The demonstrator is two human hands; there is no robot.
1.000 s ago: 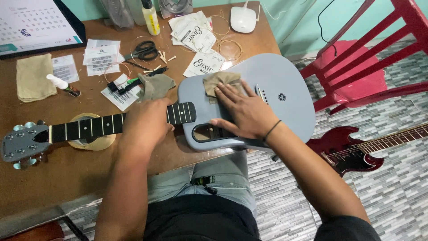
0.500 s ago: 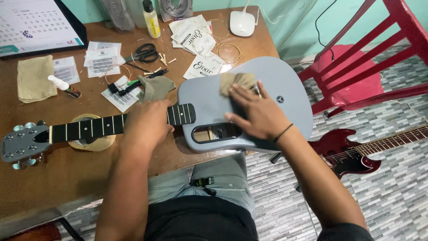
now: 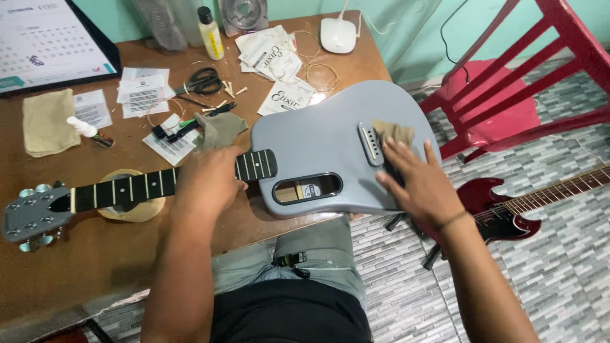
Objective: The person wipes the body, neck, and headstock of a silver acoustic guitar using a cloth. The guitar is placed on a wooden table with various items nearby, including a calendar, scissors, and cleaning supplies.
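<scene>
A grey stringless guitar (image 3: 321,143) lies across the brown table (image 3: 127,254), its body overhanging the edge above my lap. My left hand (image 3: 206,178) is closed over the black fretboard (image 3: 127,189) near the body. My right hand (image 3: 416,181) lies flat, fingers spread, pressing a tan cloth (image 3: 394,132) against the body just right of the bridge (image 3: 370,143). The grey headstock (image 3: 28,216) points left.
On the table lie a second tan cloth (image 3: 46,121), black scissors (image 3: 203,80), string packets (image 3: 273,54), a yellow bottle (image 3: 211,33), a calendar (image 3: 47,41) and a tape roll (image 3: 130,209). A red chair (image 3: 508,95) and a dark red guitar (image 3: 508,213) stand at right.
My right hand has slid the cloth rightward across the guitar body, from near the neck joint to past the bridge. My left hand has stayed on the neck.
</scene>
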